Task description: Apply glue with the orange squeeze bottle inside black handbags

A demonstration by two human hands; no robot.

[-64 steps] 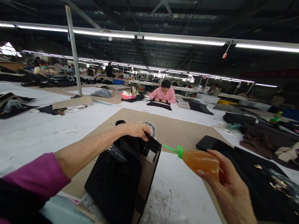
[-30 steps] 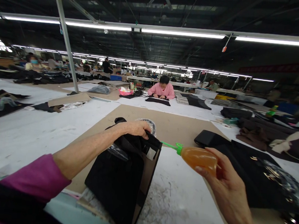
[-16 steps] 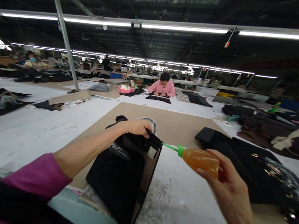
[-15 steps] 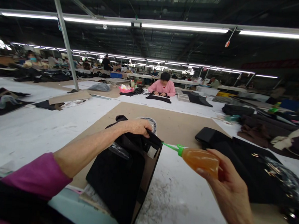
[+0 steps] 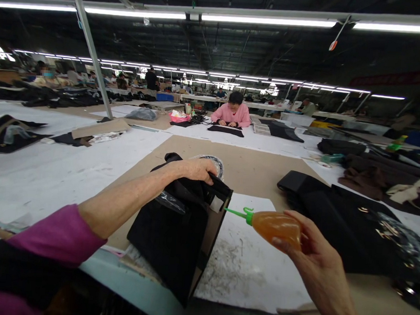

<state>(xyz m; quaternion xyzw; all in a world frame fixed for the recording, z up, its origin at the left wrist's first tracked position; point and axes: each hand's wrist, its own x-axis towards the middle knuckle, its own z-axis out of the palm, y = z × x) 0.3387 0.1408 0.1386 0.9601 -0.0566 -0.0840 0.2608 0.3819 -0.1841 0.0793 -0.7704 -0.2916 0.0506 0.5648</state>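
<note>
My left hand [image 5: 202, 170] grips the top edge of a black fabric bag [image 5: 172, 231], fingers closed over the cloth. The bag leans on the table, its side open toward the right and showing a brown inner face and a white label [image 5: 216, 204]. In my right hand [image 5: 310, 243] is a squeeze bottle [image 5: 275, 228] of amber glue, lying sideways with its green nozzle [image 5: 237, 213] pointing left. The nozzle tip is at the bag's right edge; whether it touches cannot be told. Clear plastic wrap [image 5: 171, 201] pokes out by the bag.
Another black bag [image 5: 328, 214] with gold fittings and plastic-wrapped parts lies at right. Under the work are brown card [image 5: 253, 158] and a glue-stained white sheet [image 5: 245, 270]. Across the table a person in pink [image 5: 232, 113] bends over black pieces. A metal post [image 5: 90, 46] rises at left.
The nozzle tip has moved slightly down along the bag's right edge, and the bottle has shifted a little left. My left hand keeps its hold on the bag. The camera view has tilted slightly down.
</note>
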